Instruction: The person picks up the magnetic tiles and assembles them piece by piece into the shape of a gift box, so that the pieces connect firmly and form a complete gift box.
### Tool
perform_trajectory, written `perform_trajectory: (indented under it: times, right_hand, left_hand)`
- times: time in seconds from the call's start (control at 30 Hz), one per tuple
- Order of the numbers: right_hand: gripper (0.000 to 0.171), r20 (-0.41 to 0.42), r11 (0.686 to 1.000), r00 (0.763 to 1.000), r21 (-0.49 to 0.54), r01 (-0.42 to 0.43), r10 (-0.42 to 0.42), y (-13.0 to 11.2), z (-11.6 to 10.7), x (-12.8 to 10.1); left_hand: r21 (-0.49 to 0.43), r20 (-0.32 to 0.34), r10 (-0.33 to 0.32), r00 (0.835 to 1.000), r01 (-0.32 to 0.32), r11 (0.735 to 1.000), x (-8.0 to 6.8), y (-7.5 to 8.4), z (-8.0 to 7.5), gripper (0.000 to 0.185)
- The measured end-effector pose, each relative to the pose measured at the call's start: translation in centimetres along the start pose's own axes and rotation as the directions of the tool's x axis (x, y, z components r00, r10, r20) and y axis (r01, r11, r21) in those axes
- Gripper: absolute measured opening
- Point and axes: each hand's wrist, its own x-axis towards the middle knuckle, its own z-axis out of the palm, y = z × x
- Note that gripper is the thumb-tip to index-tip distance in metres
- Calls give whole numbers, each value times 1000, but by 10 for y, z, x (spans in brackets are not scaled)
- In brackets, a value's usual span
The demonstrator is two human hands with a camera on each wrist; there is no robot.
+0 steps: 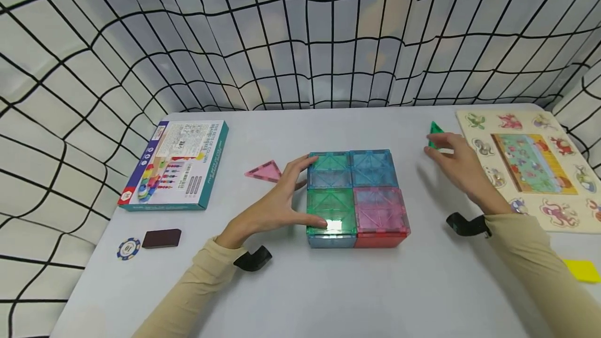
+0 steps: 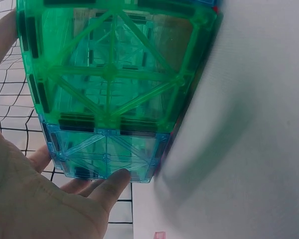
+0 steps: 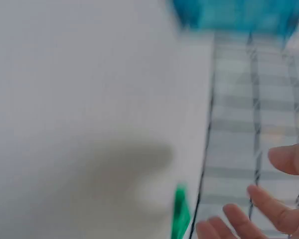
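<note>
A box of see-through magnetic tiles (image 1: pixel 331 171) stands mid-table, its top made of green, blue and pink squares. My left hand (image 1: pixel 277 205) spans its left side, thumb at the front green tile and fingers at the back corner. In the left wrist view this hand (image 2: pixel 55 204) lies against the blue tiles (image 2: pixel 104 149) below a green tile (image 2: pixel 109 69). My right hand (image 1: pixel 462 166) is near a green triangle tile (image 1: pixel 434 132). The right wrist view shows that hand (image 3: pixel 274 214) with spread fingers, apart from the green triangle (image 3: pixel 180 214).
A pink triangle tile (image 1: pixel 265 171) lies left of the box. Farther left are a game box (image 1: pixel 180 166), a poker chip (image 1: pixel 128 249) and a dark block (image 1: pixel 161 238). On the right are a picture board (image 1: pixel 479 160) and a yellow piece (image 1: pixel 582 270). Black netting (image 1: pixel 291 43) surrounds the table.
</note>
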Motion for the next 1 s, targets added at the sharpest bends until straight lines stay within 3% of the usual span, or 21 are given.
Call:
perform_trajectory:
  times: [0.1, 0.2, 0.33, 0.47, 0.67, 0.87, 1.0]
  right_hand:
    - [54, -40, 989, 998, -140, -55, 50, 20, -9, 21]
    - [63, -36, 955, 993, -273, -117, 112, 35, -13, 37]
    - [67, -40, 919, 981, -346, -190, 187, 40, -14, 49]
    - [68, 2, 914, 965, -321, -247, 261, 34, -17, 54]
    - [71, 108, 925, 927, -167, -341, 360, 25, -24, 54]
    - [58, 89, 947, 949, -141, -288, 302, 22, -21, 45]
    - [48, 62, 971, 975, -122, -205, 213, 11, -20, 38]
  left_hand:
    - [3, 0, -7, 1000, 7, 1000, -1, -1, 1, 125]
    - [1, 0, -5, 1000, 5, 1000, -1, -2, 2, 126]
    - [-1, 4, 0, 1000, 0, 1000, 0, -2, 3, 124]
    - [7, 1, -8, 1000, 8, 1000, 0, -1, 2, 122]
    - [10, 0, -10, 1000, 10, 1000, -1, -1, 1, 121]
    - [15, -1, -7, 1000, 7, 1000, -1, 0, 1, 122]
    - [9, -2, -3, 1000, 3, 1000, -1, -2, 1, 121]
